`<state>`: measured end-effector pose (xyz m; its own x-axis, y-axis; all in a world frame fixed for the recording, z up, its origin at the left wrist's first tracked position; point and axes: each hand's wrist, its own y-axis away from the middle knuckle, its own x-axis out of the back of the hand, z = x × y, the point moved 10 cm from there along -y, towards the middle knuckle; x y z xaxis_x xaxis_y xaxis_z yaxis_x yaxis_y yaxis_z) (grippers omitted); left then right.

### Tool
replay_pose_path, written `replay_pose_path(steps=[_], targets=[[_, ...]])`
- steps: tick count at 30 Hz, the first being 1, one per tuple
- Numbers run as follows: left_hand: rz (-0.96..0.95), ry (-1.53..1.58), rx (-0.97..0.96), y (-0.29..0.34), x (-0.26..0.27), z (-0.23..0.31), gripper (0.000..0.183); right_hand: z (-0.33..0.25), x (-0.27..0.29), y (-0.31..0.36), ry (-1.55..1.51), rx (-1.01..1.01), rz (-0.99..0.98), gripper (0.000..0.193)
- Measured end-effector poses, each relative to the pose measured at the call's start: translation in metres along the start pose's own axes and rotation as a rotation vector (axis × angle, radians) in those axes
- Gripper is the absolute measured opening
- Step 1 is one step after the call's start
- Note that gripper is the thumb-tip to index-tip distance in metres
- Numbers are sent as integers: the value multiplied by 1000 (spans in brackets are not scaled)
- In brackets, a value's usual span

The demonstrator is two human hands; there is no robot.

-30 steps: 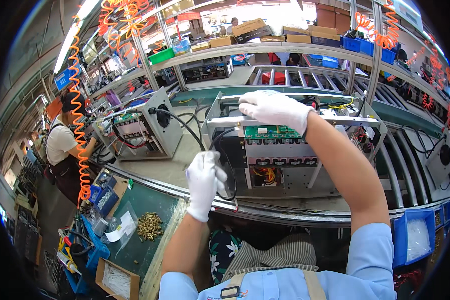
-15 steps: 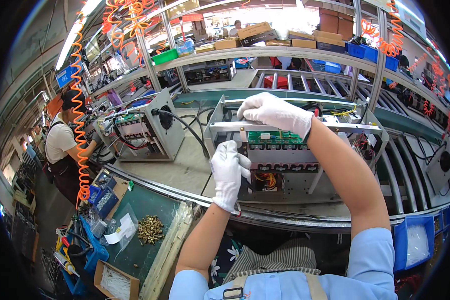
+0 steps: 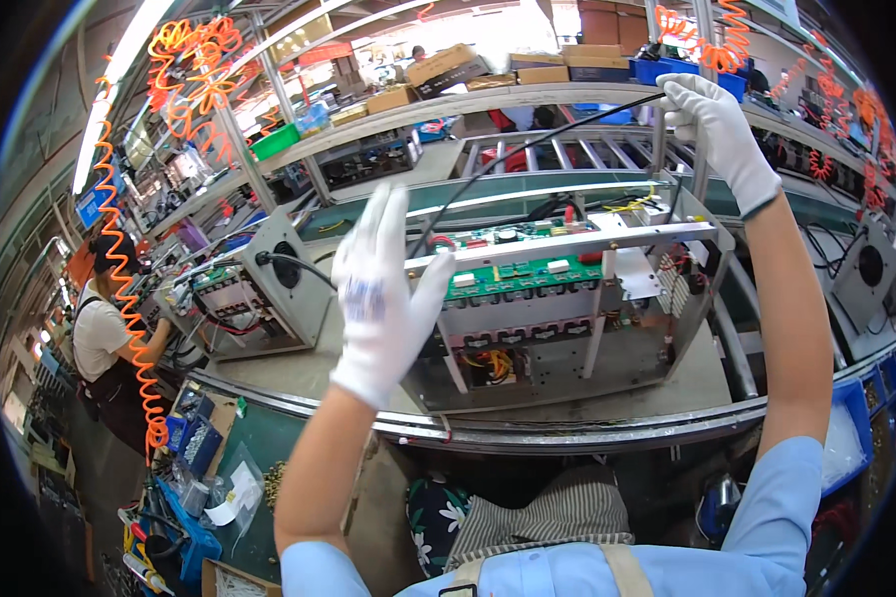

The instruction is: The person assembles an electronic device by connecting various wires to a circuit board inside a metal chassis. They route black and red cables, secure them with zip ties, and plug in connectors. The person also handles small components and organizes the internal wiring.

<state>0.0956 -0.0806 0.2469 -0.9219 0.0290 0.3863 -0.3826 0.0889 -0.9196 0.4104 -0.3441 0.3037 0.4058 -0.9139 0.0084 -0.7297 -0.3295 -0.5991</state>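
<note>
Right hand (image 3: pixel 715 134) and left hand (image 3: pixel 373 298) had both moved since half a second before: the right had left the top rail of the open metal chassis (image 3: pixel 657 236) and risen high to the right, while the left had come up from the chassis's lower front corner. White-gloved fingers of the right hand were clamped on one end of a black cable (image 3: pixel 528 149), which ran from their tips down leftward, in a taut, slightly bowed line, over the back of the chassis. Its lower stretch dropped toward the chassis's left end, just right of the left hand's fingers; where it ended was hidden. Those left fingers were straight and pointed upward, close beside one another, with the thumb spread away; they held nothing, and whether the thumb touched the rail could not be told. Below the rail lay a green circuit board (image 3: pixel 518 277), with yellow wires (image 3: pixel 495 366) lower in the frame. Farther left, a second chassis (image 3: pixel 304 284) stood on the bench (image 3: pixel 363 370), well apart from the cable.
</note>
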Motion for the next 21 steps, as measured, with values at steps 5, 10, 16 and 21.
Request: replay_pose_path(steps=[5, 10, 16, 21], targets=[[-228, 509, 43, -79, -78, 47, 79, -64, -39, 56, -171, 133, -194, 22], [-272, 129, -222, -79, -81, 76, 16, -57, 15, 64, -144, 134, -168, 24], [-323, 406, -183, -70, -89, 67, 19, -51, 0, 68, -282, 166, -285, 25], [-367, -102, -295, -62, -88, 20, 7, -2, 19, 57, -48, 59, -97, 26]])
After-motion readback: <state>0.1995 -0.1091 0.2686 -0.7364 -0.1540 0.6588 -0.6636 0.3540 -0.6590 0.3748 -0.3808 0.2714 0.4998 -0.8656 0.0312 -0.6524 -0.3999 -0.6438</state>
